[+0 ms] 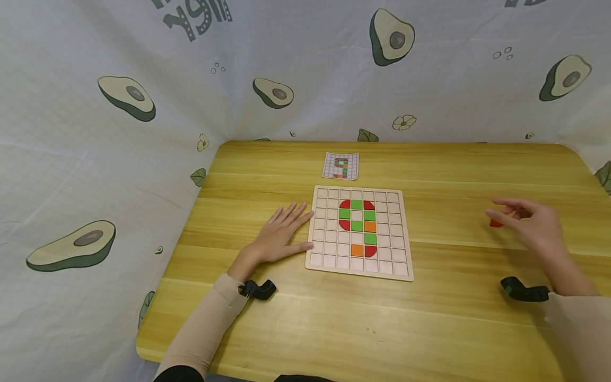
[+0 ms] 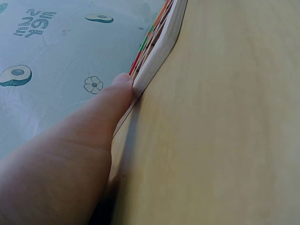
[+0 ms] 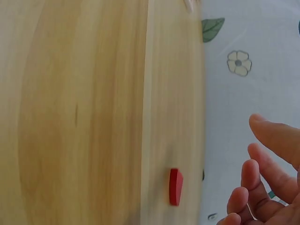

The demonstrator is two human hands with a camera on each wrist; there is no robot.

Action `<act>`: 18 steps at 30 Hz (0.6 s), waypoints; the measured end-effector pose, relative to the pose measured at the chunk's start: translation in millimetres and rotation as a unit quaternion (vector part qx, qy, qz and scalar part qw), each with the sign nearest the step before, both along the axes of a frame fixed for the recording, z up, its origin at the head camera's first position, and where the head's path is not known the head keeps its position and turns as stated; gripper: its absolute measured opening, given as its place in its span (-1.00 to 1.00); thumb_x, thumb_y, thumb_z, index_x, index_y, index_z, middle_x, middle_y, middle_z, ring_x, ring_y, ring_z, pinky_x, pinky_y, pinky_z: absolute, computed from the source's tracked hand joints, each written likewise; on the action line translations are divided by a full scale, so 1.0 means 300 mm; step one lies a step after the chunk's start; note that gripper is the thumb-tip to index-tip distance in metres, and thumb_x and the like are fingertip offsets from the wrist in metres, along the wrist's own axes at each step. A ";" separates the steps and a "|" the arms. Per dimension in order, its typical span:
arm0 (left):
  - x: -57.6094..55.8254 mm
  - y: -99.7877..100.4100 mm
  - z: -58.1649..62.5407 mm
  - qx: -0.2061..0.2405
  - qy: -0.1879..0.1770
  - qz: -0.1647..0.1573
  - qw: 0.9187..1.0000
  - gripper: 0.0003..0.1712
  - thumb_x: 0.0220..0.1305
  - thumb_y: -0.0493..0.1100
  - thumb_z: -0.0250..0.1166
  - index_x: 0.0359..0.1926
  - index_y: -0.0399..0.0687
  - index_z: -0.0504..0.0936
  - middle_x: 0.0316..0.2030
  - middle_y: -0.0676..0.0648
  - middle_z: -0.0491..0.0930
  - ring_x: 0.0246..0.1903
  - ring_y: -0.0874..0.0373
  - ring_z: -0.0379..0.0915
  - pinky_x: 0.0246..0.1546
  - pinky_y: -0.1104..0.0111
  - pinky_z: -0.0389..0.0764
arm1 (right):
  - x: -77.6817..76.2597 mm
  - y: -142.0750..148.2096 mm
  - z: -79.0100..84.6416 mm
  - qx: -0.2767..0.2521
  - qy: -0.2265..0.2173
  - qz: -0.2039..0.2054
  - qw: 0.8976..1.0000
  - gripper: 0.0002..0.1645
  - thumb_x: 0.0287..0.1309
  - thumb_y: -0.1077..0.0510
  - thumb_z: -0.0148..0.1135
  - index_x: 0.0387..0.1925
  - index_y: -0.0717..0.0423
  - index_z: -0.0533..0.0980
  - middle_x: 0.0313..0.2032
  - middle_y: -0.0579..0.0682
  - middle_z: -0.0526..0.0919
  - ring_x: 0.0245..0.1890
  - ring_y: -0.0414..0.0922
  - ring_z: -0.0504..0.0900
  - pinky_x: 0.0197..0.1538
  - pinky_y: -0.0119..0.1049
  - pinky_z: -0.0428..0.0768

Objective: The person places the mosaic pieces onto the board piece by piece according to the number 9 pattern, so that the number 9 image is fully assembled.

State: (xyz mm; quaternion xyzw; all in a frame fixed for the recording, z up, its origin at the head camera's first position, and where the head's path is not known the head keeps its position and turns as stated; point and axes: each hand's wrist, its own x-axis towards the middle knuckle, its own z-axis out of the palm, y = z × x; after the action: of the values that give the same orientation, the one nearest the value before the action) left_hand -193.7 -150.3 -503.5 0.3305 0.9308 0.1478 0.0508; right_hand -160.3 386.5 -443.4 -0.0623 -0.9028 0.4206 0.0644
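A wooden grid board (image 1: 323, 260) lies mid-table, with red, green and orange tiles set in it in a shape like a 9. My left hand (image 1: 279, 236) rests flat at its left side, fingers spread. The thumb (image 2: 123, 82) touches the board's edge in the left wrist view. Off to the right, my right hand (image 1: 537, 223) hovers above the table near a red tile (image 1: 496, 223). In the right wrist view that tile lies on the wood, apart from the loosely bent fingers (image 3: 251, 173), which hold nothing.
Behind the board lies a small printed card (image 1: 340, 166) showing a coloured grid pattern. A white cloth (image 1: 310, 48) printed with avocados hangs past the far and left edges of the wooden table (image 1: 453, 329). Both wrists wear black straps.
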 end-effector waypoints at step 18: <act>-0.002 -0.001 -0.004 -0.001 0.003 0.000 1.000 -0.02 0.36 0.55 -0.18 0.61 0.28 -0.19 0.59 0.03 -0.31 0.54 0.08 -0.51 0.47 0.14 -0.47 | -0.001 0.106 -0.058 0.038 -0.053 -0.006 0.998 -0.71 0.15 -0.12 0.45 -0.08 -0.31 0.63 -0.39 -0.52 0.45 -0.41 -0.39 0.40 -0.43 -0.48 0.41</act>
State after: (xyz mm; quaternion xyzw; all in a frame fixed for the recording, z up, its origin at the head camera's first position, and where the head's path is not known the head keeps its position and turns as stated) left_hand -194.2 -150.5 -504.7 0.3306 0.9312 0.1459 0.0479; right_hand -160.6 418.4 -460.7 -0.0874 -0.9200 0.3814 0.0211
